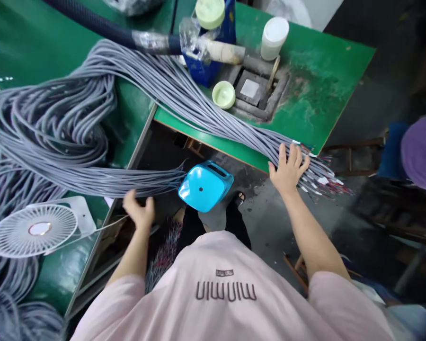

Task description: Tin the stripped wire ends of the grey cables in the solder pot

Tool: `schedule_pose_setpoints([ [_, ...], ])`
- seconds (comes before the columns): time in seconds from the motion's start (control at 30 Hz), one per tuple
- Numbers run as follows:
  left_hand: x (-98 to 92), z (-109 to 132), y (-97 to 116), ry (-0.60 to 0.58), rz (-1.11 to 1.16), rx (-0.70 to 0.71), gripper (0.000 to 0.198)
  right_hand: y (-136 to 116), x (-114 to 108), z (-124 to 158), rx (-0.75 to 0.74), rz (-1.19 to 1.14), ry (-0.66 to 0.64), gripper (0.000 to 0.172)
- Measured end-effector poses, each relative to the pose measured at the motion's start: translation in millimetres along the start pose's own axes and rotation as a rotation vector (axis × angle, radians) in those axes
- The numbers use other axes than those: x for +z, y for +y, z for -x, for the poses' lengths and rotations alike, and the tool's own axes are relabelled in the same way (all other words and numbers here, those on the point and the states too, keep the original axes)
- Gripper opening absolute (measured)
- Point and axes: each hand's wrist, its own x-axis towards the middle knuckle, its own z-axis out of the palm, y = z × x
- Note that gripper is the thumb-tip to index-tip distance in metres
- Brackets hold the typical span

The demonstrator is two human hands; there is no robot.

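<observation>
A thick bundle of grey cables [213, 113] runs across the green table to its right corner, where the stripped ends with white tags fan out past the edge. My right hand [289, 169] lies on this bundle near those ends, fingers spread. My left hand [140, 208] is apart from the cables, just below a second grey bundle [128, 181], with its fingers apart and nothing in them. That lower bundle sticks out from the left table, its thin wire ends close to a blue plastic stool [200, 188].
A white fan [33, 230] lies on cables at the left. On the right table are a soldering pot [252, 90], a green lid [223, 94], a white jar [274, 39], a blue container [206, 66] and a black hose [102, 23]. A purple-topped stool [422, 151] stands far right.
</observation>
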Motion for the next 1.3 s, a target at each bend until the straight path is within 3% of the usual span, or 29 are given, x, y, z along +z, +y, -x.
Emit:
schedule_pose_setpoints([
  [0.1,52.0,45,33,-0.34,0.016,0.004,0.059,0,-1,1,-0.01,-0.016,-0.032,0.071],
  [0.17,79.1,62,47,-0.488,0.021,-0.015,0.055,0,0,2,-0.017,-0.014,-0.034,0.071],
  [0.3,111.4,88,55,-0.7,0.04,-0.064,0.049,3,1,2,-0.04,-0.011,-0.023,0.07],
  [0.47,116.6,111,47,-0.872,0.077,-0.149,0.038,6,-3,1,-0.057,-0.027,-0.067,0.071],
  [0.63,93.4,102,54,-0.953,0.079,-0.173,0.03,5,-9,2,-0.069,-0.084,-0.046,0.068],
  [0.73,73.6,71,76,-0.945,0.072,-0.092,0.03,2,-11,5,-0.075,-0.122,-0.036,0.065],
  [0.83,49.1,17,110,-0.884,0.079,0.075,0.031,-1,-15,5,-0.054,-0.144,-0.043,0.061],
  [1.0,-8.3,-122,185,-0.624,0.119,0.435,0.037,-5,-19,2,-0.007,-0.145,-0.03,0.058],
  [1.13,-46.4,-228,243,-0.398,0.107,0.702,0.04,-7,-4,6,0.038,-0.132,0.046,0.067],
  [1.2,-49.9,-259,266,-0.323,0.016,1.015,0.04,-7,4,9,0.036,-0.104,0.094,0.075],
  [1.3,-33.1,-280,291,-0.379,-0.066,1.375,0.041,-3,13,10,0.035,-0.087,0.136,0.08],
])
